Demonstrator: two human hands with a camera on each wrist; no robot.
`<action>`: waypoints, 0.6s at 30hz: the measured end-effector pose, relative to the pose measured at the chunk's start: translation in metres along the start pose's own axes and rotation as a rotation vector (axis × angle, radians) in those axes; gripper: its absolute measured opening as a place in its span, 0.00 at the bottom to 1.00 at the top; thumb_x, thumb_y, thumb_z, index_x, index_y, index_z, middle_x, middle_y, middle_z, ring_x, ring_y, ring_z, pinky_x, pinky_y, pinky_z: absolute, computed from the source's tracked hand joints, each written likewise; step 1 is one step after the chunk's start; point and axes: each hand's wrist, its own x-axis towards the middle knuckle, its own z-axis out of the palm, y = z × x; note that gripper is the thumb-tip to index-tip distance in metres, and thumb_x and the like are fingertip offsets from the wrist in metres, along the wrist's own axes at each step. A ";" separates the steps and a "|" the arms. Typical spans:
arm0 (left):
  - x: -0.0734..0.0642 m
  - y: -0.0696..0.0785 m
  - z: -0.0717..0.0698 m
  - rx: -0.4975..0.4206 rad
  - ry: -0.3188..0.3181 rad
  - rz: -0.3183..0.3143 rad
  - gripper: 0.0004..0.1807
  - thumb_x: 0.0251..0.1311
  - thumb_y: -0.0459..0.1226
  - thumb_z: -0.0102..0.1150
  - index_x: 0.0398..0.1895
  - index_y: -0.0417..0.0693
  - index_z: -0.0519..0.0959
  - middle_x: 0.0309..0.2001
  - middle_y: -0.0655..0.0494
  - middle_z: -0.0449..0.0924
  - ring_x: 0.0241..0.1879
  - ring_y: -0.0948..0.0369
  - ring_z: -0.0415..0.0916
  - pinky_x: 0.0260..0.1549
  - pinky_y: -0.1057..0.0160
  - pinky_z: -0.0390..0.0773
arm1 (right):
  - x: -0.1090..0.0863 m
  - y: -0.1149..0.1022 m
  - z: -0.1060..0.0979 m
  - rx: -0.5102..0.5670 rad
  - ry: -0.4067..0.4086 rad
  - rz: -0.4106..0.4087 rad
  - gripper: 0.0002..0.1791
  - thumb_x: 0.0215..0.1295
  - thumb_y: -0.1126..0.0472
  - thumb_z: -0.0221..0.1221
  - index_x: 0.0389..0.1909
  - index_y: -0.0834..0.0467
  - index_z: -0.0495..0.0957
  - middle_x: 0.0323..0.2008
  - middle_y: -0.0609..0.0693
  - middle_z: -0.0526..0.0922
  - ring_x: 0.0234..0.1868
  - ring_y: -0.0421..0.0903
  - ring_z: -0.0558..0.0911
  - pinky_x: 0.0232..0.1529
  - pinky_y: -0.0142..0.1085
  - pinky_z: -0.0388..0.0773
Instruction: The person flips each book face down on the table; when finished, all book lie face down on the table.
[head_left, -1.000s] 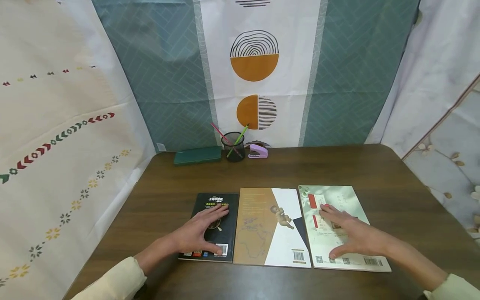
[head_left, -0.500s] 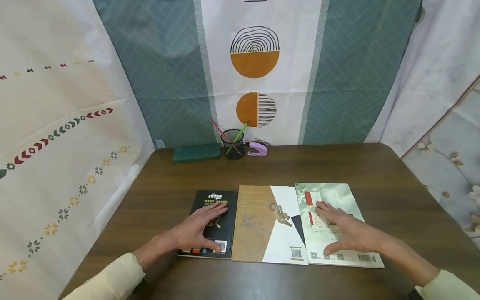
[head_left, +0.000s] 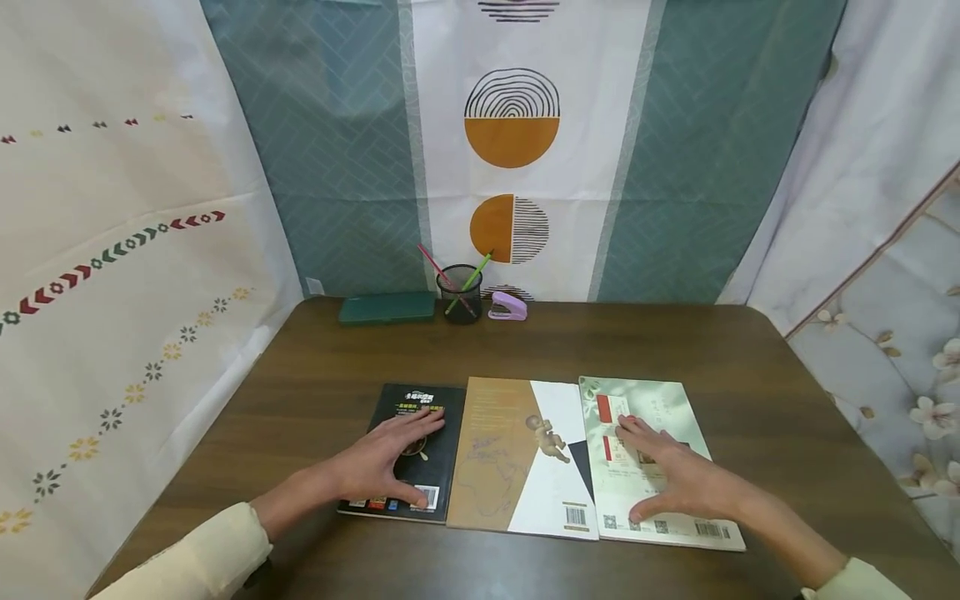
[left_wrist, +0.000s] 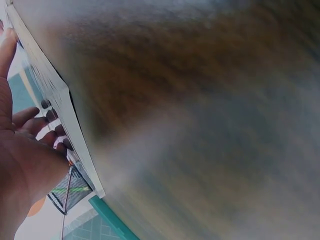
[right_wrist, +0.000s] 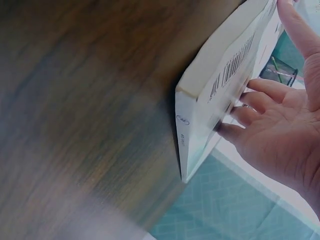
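Three books lie side by side on a brown table. The left hand (head_left: 375,462) lies with spread fingers over the black book (head_left: 431,471) at the left, its thumb close to the barcode. The right hand (head_left: 675,475) is spread likewise over the pale green book (head_left: 660,408) at the right. Between them lies a tan and white book (head_left: 517,458), with a figure of a baby on its cover. In the left wrist view, the page edge of the black book (left_wrist: 75,125) shows beside the fingers. In the right wrist view, fingertips meet the cover of the green book (right_wrist: 220,90).
At the table's back edge stand a dark green case (head_left: 386,308), a black mesh pen holder (head_left: 460,300) with a red and a green pencil, and a lilac stapler (head_left: 508,307). Patterned cloths hang behind and on both sides of the brown table (head_left: 360,358).
The green book has slid slightly left under the right hand, narrowing the gap to the middle book. The left hand stays on the black book. The head view has shifted a little.
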 end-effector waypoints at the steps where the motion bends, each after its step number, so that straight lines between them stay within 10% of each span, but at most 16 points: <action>1: -0.002 -0.001 -0.002 0.004 0.001 -0.002 0.63 0.48 0.67 0.78 0.84 0.51 0.62 0.84 0.52 0.55 0.83 0.44 0.49 0.73 0.28 0.54 | 0.001 0.000 0.003 0.007 0.000 -0.002 0.67 0.46 0.40 0.82 0.80 0.69 0.60 0.81 0.72 0.54 0.80 0.74 0.52 0.72 0.75 0.49; 18: 0.001 0.001 0.001 -0.015 -0.014 -0.012 0.63 0.48 0.66 0.78 0.84 0.50 0.62 0.85 0.54 0.54 0.84 0.45 0.46 0.75 0.28 0.51 | 0.000 0.002 0.001 0.001 0.003 -0.008 0.68 0.45 0.38 0.81 0.80 0.69 0.60 0.80 0.73 0.53 0.79 0.75 0.52 0.70 0.77 0.50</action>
